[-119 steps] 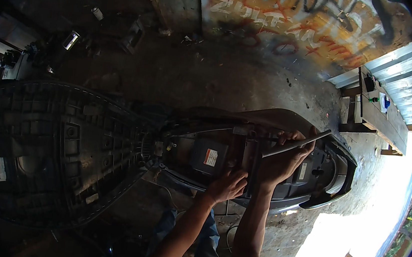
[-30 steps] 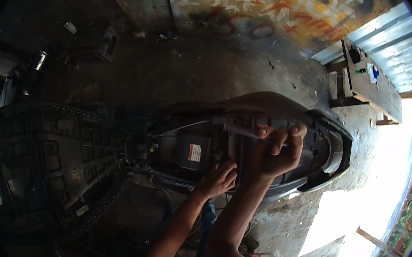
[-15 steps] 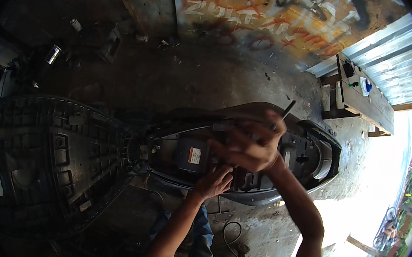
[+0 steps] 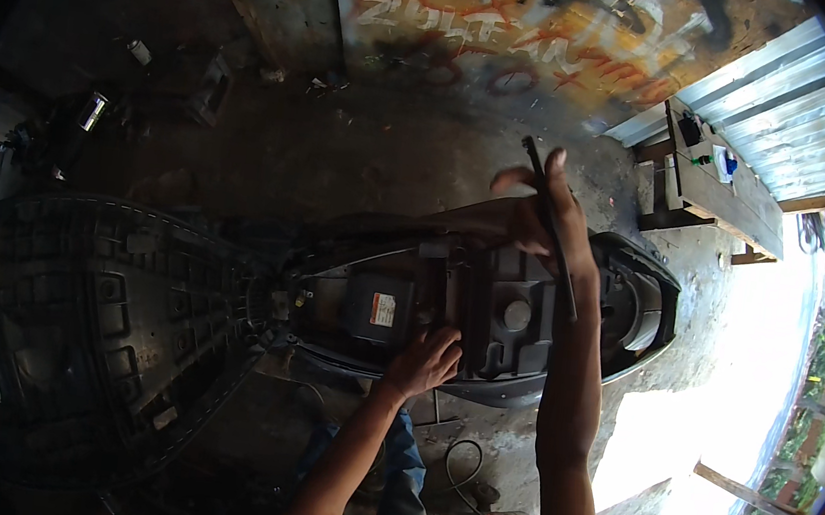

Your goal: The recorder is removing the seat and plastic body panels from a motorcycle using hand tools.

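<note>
A scooter (image 4: pixel 494 392) lies across the middle of the view, its black underseat body open. My left hand (image 4: pixel 425 361) reaches into the near side of that body, fingers curled down beside a black box with an orange and white label (image 4: pixel 383 309). What its fingertips grip, if anything, is hidden. Raised over the body's far edge, my right hand (image 4: pixel 555 217) holds a long, thin black strip (image 4: pixel 564 273), slightly bent. The strip runs past the palm and along the wrist. A black tank with a round grey cap (image 4: pixel 517 316) sits between my two arms.
The tipped-open seat (image 4: pixel 124 328) spreads out at the left, underside up. A wooden bench (image 4: pixel 731 195) with small items stands at the far right. Near my legs lie a hose (image 4: pixel 466 446) and a cylinder-like object. A painted wall (image 4: pixel 516 37) closes the far side.
My right hand has risen away from the middle of the scooter, toward the far side, carrying the black strip. The tank cap has come into view. My left hand has stayed nearly in place.
</note>
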Motion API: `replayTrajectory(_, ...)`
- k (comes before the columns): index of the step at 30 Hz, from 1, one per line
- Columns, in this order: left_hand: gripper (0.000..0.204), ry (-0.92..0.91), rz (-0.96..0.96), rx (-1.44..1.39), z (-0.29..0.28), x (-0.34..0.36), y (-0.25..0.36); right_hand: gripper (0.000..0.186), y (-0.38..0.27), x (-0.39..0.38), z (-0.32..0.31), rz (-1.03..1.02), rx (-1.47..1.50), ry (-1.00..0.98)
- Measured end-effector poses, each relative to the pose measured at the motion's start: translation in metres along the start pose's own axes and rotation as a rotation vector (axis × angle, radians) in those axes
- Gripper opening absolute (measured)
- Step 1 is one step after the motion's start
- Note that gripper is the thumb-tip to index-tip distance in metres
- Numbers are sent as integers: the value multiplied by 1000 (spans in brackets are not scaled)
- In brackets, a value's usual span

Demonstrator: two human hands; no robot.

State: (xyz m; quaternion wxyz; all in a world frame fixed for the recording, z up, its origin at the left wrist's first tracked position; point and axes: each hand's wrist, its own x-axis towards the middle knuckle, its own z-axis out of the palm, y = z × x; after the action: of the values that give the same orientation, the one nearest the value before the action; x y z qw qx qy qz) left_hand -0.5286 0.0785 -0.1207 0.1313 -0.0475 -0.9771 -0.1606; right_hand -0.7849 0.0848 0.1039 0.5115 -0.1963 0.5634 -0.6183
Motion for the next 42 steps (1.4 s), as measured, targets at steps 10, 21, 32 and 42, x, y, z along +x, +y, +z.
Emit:
replayTrajectory(10,29,11,100,121,-3,3,2,60,99,13,84,-974,100,1287)
replayTrajectory(21,30,-18,11,67,9,-2,1,41,66,-17,61,-621,-135,1068)
replayTrajectory(32,31,32,16,8,18,-6,6,54,78,-38,34,-283,119,57)
replayTrajectory(42,32,-21,68,124,-6,4,1,59,104,-11,73,-943,349,530)
